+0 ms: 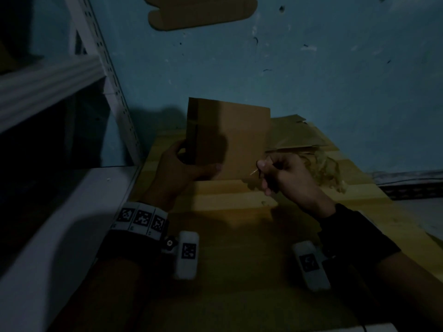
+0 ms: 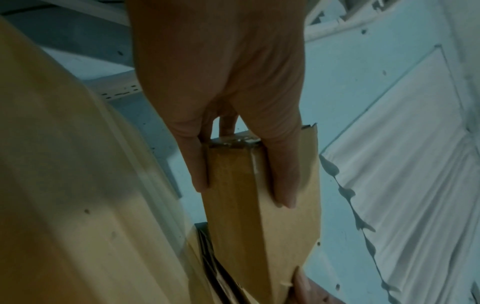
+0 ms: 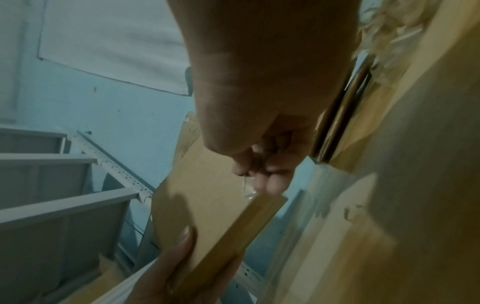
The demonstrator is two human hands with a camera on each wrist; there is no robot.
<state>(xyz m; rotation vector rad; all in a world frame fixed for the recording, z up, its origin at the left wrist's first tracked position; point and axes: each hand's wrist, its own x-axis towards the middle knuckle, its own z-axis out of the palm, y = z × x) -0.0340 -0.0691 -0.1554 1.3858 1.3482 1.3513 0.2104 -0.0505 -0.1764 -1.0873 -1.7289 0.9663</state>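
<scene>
A flat brown cardboard box (image 1: pixel 230 140) stands upright above the yellowish cardboard work surface (image 1: pixel 227 200). My left hand (image 1: pixel 182 168) grips its lower left corner, thumb on the front face; in the left wrist view the fingers (image 2: pixel 283 174) clamp the box's narrow taped edge (image 2: pixel 233 185). My right hand (image 1: pixel 280 173) is at the box's lower right corner, fingers curled, and pinches a thin strip of clear tape (image 1: pixel 253 173). In the right wrist view the pinching fingertips (image 3: pixel 270 181) hold the tape strip (image 3: pixel 249 191) just above the box corner (image 3: pixel 270 201).
A white metal shelf rack (image 1: pixel 103 68) stands at the left against the blue wall. Flattened cardboard sheets (image 1: pixel 294 135) and a crumpled wad of used tape (image 1: pixel 328 168) lie behind my right hand. Another cardboard piece (image 1: pixel 201 13) hangs on the wall above.
</scene>
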